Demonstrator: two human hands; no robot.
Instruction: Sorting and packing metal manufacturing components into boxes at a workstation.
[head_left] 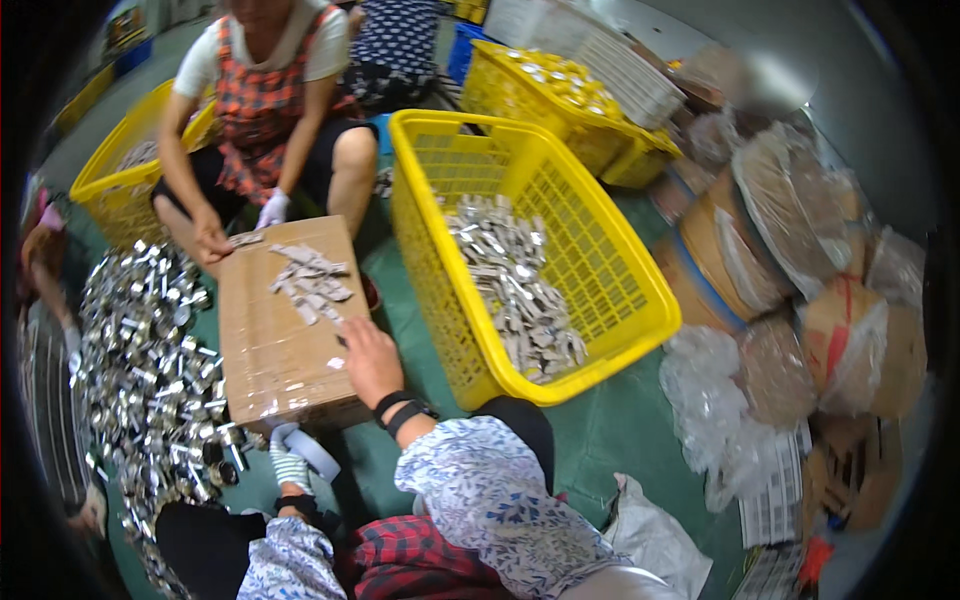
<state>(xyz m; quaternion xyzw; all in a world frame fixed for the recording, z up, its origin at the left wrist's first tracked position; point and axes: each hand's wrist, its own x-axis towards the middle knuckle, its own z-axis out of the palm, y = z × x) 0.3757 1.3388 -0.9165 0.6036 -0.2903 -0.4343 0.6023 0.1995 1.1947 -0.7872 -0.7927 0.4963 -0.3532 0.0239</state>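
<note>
Loose grey strips [314,284] near the far right corner of the carton [260,345] could slide off if the right hand [371,358] knocks them; can't tell its grip, same for the left hand [290,468]

No readable text, no legible labels, numbers or signs

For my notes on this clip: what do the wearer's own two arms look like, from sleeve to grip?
Left sleeve and right sleeve match: white with a blue-violet leaf print. Black bands circle the right wrist, and a dark band the left. The left grip wears a pale striped glove; the right grip is ungloved.
</note>
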